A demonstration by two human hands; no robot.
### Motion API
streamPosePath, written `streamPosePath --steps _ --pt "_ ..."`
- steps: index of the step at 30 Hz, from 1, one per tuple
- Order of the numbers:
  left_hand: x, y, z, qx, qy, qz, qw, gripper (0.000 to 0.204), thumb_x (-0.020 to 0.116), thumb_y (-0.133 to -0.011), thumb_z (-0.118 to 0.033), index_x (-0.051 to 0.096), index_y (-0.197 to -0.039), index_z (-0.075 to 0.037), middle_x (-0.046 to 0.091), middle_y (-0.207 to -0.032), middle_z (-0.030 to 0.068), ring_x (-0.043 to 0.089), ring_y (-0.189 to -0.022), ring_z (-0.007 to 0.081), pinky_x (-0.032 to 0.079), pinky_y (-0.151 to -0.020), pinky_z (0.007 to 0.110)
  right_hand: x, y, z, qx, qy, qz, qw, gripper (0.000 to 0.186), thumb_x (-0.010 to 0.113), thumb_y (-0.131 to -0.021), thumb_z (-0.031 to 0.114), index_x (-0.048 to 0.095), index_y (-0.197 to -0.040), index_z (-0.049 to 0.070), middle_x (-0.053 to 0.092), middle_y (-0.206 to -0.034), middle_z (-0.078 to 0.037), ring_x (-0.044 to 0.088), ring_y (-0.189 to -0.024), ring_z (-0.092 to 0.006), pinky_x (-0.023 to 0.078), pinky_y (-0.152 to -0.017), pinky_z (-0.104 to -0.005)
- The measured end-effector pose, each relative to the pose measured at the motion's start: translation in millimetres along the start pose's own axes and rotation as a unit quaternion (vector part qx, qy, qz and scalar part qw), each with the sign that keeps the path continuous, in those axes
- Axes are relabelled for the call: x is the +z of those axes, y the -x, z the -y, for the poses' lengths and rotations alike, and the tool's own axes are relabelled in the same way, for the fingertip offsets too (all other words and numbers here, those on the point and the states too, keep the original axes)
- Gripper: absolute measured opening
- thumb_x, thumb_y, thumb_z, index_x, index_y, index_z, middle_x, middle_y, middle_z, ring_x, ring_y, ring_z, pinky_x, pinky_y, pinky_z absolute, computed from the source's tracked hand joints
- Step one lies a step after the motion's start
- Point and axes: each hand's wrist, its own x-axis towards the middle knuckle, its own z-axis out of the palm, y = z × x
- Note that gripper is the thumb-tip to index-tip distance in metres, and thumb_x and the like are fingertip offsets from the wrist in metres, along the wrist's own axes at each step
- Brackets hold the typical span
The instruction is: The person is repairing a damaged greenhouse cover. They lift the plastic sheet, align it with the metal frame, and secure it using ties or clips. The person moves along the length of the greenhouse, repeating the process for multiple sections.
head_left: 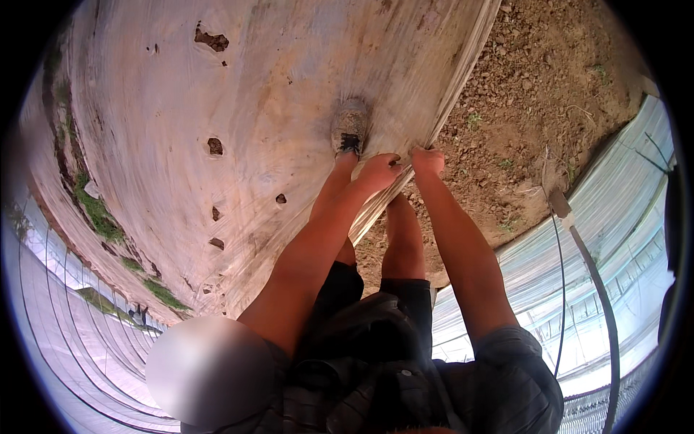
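A thin, translucent plastic film (pixel 289 108) lies over the ground, streaked with soil and pierced by several ragged holes. My right hand (pixel 428 159) is closed on its gathered edge, where the film meets the bare soil. Just to the left, my left hand (pixel 381 171) bends its fingers round a fold of the same film; the fingertips look dark with dirt. Between and below the two hands the film is drawn into tight creases. My dusty shoe (pixel 350 123) with black laces stands on the film right beyond the left hand.
Loose brown soil (pixel 520 94) with small weeds stretches along the right. Past it stand a translucent plastic wall (pixel 600 217) and a bent pole (pixel 589 260). A strip of green weeds (pixel 101 213) edges the film at the left, beside another curved plastic wall (pixel 79 311).
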Motion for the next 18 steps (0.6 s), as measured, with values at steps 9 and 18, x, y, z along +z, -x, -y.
streamPosePath --steps 9,18 --pt "-12 40 11 -0.035 -0.022 0.062 0.997 0.046 0.074 -0.075 -0.028 0.065 -0.113 -0.003 0.068 -0.105 0.0213 0.066 -0.099 0.0339 0.052 -0.084 0.040 -64 61 46 0.064 -0.206 0.100 0.971 0.040 0.071 -0.069 0.025 0.070 -0.105 0.007 0.072 -0.091 -0.016 0.071 -0.086 -0.0317 0.054 -0.075 -0.0403" --pt "-67 32 -33 -0.041 -0.148 0.124 0.980 0.050 0.077 -0.074 -0.028 0.065 -0.117 -0.005 0.070 -0.097 0.0198 0.068 -0.090 0.0322 0.053 -0.079 0.039 -67 64 4 -0.008 -0.432 0.181 0.883 0.045 0.068 -0.073 0.015 0.063 -0.115 -0.002 0.070 -0.088 -0.010 0.062 -0.076 -0.0134 0.051 -0.070 -0.0320"
